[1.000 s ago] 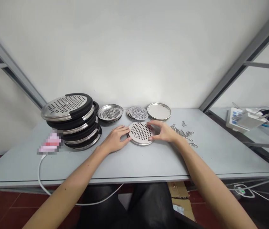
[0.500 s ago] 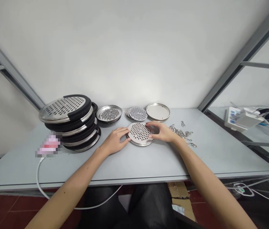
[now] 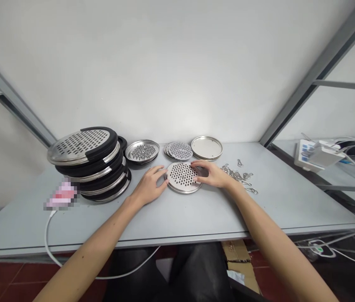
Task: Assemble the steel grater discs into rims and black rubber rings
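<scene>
A round perforated metal grater plate (image 3: 182, 174) lies flat in a shallow metal rim at the middle of the table. My right hand (image 3: 211, 173) curves over its right side, thumb and fingertips on the plate. At the left edge, my left hand (image 3: 150, 184) has its fingers apart, the tips by the rim; whether they touch it is hard to tell. Behind stand a stack of dished grater trays (image 3: 142, 151), loose perforated discs (image 3: 180, 151) and a stack of plain round metal trays (image 3: 207, 147). Small metal clips (image 3: 237, 175) lie scattered beyond my right hand.
A tall leaning stack of black-edged round graters (image 3: 89, 163) stands on the left of the table (image 3: 177, 222). Near it are a blurred pink item (image 3: 60, 195) and a white cable (image 3: 47, 235). A power strip (image 3: 306, 156) with cables sits at the right, beyond the metal frame.
The view has shifted slightly, moving everything a little left. My left hand's thumb has drawn back a little from the plate's rim. My right hand stays on the plate.
</scene>
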`<action>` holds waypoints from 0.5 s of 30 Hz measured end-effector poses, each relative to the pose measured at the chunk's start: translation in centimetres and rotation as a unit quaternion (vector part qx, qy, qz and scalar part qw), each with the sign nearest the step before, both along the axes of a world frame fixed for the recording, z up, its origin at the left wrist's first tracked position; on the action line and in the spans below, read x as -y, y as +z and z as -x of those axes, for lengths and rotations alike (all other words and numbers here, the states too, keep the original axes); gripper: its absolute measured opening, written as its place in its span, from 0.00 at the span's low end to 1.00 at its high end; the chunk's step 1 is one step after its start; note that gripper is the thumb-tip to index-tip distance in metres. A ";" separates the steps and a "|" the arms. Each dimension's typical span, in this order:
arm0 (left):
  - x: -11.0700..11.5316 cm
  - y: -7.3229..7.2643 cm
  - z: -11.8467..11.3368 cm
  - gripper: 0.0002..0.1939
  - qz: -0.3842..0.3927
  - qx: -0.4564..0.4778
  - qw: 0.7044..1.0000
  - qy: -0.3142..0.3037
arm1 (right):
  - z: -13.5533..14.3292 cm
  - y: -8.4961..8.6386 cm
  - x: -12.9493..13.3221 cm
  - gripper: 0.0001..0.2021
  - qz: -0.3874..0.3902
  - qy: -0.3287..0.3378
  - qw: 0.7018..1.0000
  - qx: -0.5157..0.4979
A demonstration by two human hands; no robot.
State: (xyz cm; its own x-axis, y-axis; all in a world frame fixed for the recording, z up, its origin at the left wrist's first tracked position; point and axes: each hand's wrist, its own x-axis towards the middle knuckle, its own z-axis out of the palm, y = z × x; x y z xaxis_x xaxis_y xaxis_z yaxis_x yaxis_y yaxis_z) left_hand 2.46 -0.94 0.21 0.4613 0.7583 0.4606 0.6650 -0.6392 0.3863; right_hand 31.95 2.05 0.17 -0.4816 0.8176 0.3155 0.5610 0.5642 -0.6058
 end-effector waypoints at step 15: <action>-10.3 5.8 -1.4 0.39 0.046 -0.127 0.871 0.472 | 0.0 -0.1 -0.2 0.22 -0.015 0.016 1.000 0.002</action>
